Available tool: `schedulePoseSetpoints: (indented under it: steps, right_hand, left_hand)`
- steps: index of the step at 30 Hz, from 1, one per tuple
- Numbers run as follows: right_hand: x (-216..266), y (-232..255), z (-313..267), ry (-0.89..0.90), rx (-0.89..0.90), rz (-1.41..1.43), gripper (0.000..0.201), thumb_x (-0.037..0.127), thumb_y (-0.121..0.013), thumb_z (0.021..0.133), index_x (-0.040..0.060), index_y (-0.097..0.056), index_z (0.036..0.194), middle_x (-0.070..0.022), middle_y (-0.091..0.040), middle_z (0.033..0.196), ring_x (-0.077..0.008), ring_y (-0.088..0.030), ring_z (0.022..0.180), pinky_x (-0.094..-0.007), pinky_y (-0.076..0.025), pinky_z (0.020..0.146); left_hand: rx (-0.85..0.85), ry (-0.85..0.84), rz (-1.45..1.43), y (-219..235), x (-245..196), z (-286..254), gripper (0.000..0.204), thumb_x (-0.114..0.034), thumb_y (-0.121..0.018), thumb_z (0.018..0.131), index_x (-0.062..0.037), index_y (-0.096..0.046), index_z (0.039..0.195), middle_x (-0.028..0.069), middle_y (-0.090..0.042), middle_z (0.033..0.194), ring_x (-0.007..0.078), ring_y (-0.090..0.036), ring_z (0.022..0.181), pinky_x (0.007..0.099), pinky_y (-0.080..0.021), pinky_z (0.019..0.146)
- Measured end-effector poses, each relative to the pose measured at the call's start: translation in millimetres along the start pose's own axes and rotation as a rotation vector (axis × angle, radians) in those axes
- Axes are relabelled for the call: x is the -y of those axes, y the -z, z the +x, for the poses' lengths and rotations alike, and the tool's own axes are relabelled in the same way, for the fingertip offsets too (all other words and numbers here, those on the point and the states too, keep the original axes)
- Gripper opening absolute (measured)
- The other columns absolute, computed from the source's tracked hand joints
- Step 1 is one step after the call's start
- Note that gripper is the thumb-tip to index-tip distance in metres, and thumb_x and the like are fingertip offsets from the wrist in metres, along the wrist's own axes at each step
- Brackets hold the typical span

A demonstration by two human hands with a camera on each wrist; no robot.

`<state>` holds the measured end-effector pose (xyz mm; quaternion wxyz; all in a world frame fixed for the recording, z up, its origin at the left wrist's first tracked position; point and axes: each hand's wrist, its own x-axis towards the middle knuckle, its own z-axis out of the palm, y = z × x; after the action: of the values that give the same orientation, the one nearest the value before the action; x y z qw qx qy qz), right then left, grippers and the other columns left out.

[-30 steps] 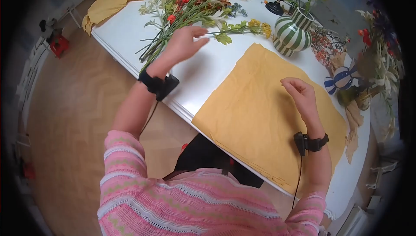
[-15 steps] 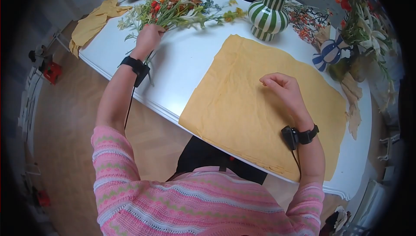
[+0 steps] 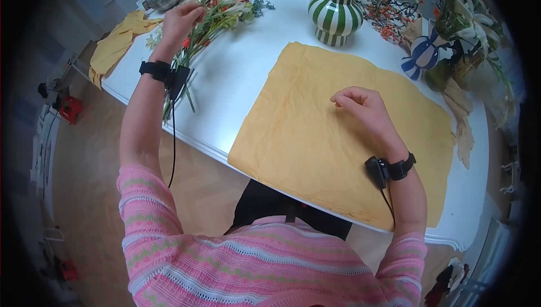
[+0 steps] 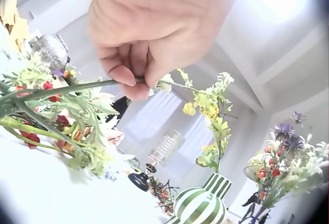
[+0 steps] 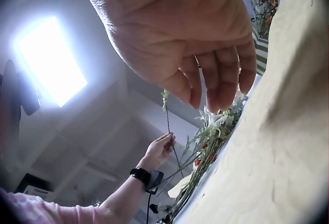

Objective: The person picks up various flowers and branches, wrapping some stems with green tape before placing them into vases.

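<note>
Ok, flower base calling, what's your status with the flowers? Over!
Left fingers pinching a green stem. Right fingers empty, above yellow paper. Flower bunch close to held stem, might snag. Over.

Clock from middle of yellow paper (image 3: 298, 132), head view. Paper lies low, passable over. Open lane on white table (image 3: 242, 73) towards 10; flower pile (image 3: 225, 21) closes its far side. Green-striped vase (image 3: 336, 17) blocks 12, berry sprigs (image 3: 389, 18) 1.
</note>
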<state>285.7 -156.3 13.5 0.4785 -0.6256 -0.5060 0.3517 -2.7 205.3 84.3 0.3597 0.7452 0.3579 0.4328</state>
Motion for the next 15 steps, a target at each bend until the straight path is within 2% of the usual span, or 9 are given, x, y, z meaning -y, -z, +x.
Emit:
schedulePoseSetpoints:
  steps: [2,4,6,11,13,15]
  right_hand:
    - [-0.1,-0.9,-0.1,-0.004,0.001,0.000,0.021,0.017,-0.062,0.090,-0.0022,-0.068,0.092,-0.0008,-0.068,0.087,-0.0062,-0.059,0.082,-0.0231,-0.046,0.077]
    - [0.3,0.7,-0.3,0.003,0.004,0.011,0.021,0.018,-0.062,0.090,-0.0020,-0.068,0.092,-0.0008,-0.068,0.087,-0.0062,-0.059,0.082,-0.0232,-0.046,0.076]
    - [-0.7,1.3,-0.1,-0.003,0.001,0.011,0.021,0.018,-0.062,0.090,-0.0018,-0.068,0.092,-0.0008,-0.068,0.087,-0.0062,-0.059,0.082,-0.0232,-0.046,0.076]
    - [0.5,2.2,0.2,0.003,0.016,-0.009,0.021,0.019,-0.062,0.090,-0.0015,-0.069,0.092,-0.0008,-0.068,0.086,-0.0062,-0.059,0.082,-0.0233,-0.046,0.077]
    - [-0.2,1.8,-0.2,0.008,0.009,-0.015,0.021,0.018,-0.062,0.089,-0.0016,-0.068,0.092,-0.0008,-0.067,0.086,-0.0065,-0.059,0.082,-0.0234,-0.046,0.077]
    - [-0.6,1.3,-0.9,0.008,0.017,-0.011,0.021,0.018,-0.062,0.089,-0.0017,-0.068,0.091,-0.0008,-0.067,0.086,-0.0066,-0.059,0.081,-0.0232,-0.046,0.077]
  left_hand:
    - [0.259,0.064,0.113,-14.3,-13.3,-19.8,0.024,-0.016,-0.062,0.092,0.0004,-0.066,0.109,0.0022,-0.068,0.086,0.0076,-0.062,0.075,0.0204,-0.046,0.065]
    - [0.260,0.053,0.120,-22.1,-6.4,-19.1,0.025,-0.016,-0.062,0.092,0.0011,-0.065,0.110,0.0016,-0.067,0.086,0.0067,-0.061,0.075,0.0202,-0.044,0.063]
    - [0.055,-0.011,0.007,-27.1,-0.6,-19.7,0.024,-0.015,-0.062,0.092,0.0011,-0.064,0.110,0.0015,-0.067,0.086,0.0067,-0.061,0.074,0.0197,-0.043,0.061]
    - [0.093,0.005,0.010,-25.8,16.6,-19.7,0.023,-0.015,-0.060,0.093,0.0013,-0.064,0.108,0.0025,-0.068,0.087,0.0063,-0.060,0.072,0.0194,-0.042,0.060]
    - [-0.011,0.063,0.065,-19.3,28.5,-15.5,0.023,-0.014,-0.059,0.094,0.0015,-0.063,0.109,0.0027,-0.067,0.086,0.0068,-0.060,0.071,0.0205,-0.043,0.059]
    - [-0.042,0.115,0.095,-8.2,46.9,-11.3,0.022,-0.014,-0.058,0.094,0.0016,-0.063,0.109,0.0027,-0.067,0.085,0.0072,-0.060,0.071,0.0207,-0.043,0.059]
